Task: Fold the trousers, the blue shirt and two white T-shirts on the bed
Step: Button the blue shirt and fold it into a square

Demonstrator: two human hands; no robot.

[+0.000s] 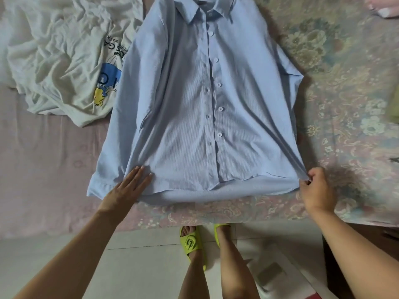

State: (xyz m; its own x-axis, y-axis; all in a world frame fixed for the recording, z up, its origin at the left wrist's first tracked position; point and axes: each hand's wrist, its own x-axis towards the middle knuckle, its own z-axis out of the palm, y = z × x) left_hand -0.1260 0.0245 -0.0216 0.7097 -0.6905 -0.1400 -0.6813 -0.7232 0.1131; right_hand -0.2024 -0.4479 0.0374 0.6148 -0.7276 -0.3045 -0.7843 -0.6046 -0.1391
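Observation:
The light blue button-up shirt (pixel 200 100) lies spread front-up on the bed, collar at the far side, hem toward me. My left hand (pixel 131 182) rests flat with straight fingers on the shirt's lower left corner. My right hand (pixel 315 186) pinches the lower right corner of the hem and pulls it taut. A crumpled white T-shirt (pixel 64 52) with a blue and yellow cartoon print lies to the left, partly under the blue shirt's sleeve. The trousers are not in view.
The bed has a pink sheet (pixel 43 169) on the left and a floral cover (pixel 345 104) on the right. Its near edge runs just below the hem. My feet in lime green slippers (pixel 191 242) stand on a white tiled floor.

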